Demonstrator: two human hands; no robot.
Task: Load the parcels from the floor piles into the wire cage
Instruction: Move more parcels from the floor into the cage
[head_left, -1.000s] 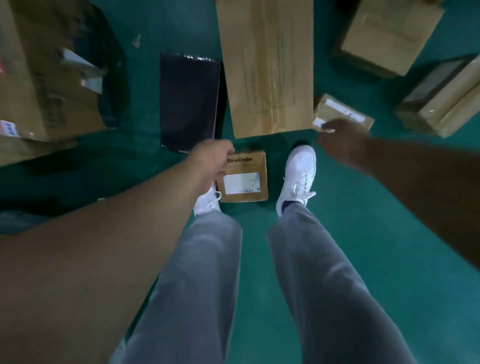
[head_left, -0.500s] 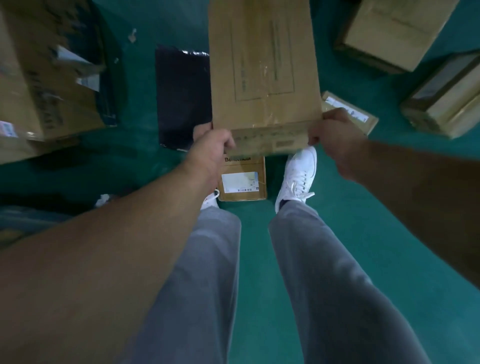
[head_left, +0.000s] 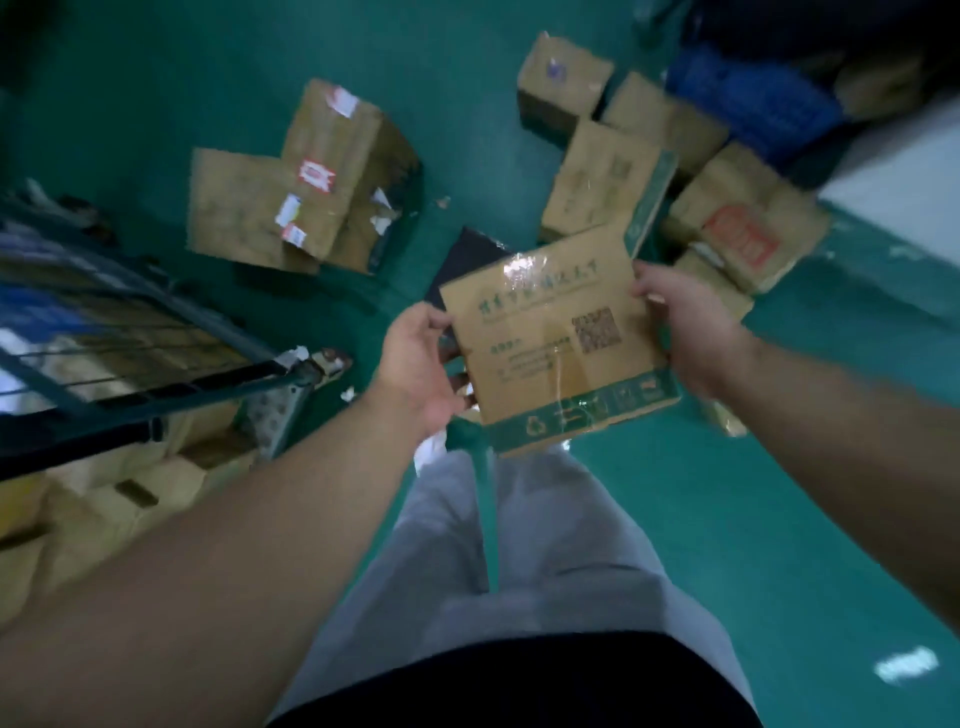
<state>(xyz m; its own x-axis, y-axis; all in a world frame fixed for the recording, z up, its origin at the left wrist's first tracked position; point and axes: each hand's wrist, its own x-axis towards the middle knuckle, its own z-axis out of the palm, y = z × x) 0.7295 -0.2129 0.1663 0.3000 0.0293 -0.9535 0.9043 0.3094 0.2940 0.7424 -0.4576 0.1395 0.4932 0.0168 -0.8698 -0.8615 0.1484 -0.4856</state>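
The floor (head_left: 727, 519) was a smooth teal-green surface under dim light, with a small pale glare at five o'clock. At two o'clock a white raised surface (head_left: 904, 171) cut across the corner; what it belonged to could not be told. A blue plastic crate (head_left: 748, 98) sat at one o'clock, next to it.

The wire cage (head_left: 208, 395) stood at nine o'clock, its dark top rail and corner post nearest the person, with brown cartons (head_left: 104, 499) stacked inside. At eleven o'clock two taped cardboard boxes (head_left: 311, 176) bearing red-and-white labels leaned against each other on the floor, apart from the cage. At one o'clock lay a looser pile of boxes (head_left: 597, 176), and the outermost, a red-stamped box (head_left: 737, 234), sat at its two o'clock side. A flat black parcel (head_left: 467, 254) lay at twelve o'clock, partly hidden behind the held parcel.

That held parcel, a green-banded carton (head_left: 561, 343) with a QR code and clear tape, was off the floor just above centre, over the grey trousers (head_left: 545, 545) and outside the cage, to the three o'clock side of its corner post. The left hand (head_left: 421, 364) gripped the carton's left edge, thumb on the printed face, fingers curled beneath. The right hand (head_left: 685, 332) clasped the upper right corner, fingers curled over the edge. The top rail and corner post lay between the carton and the cage's interior.
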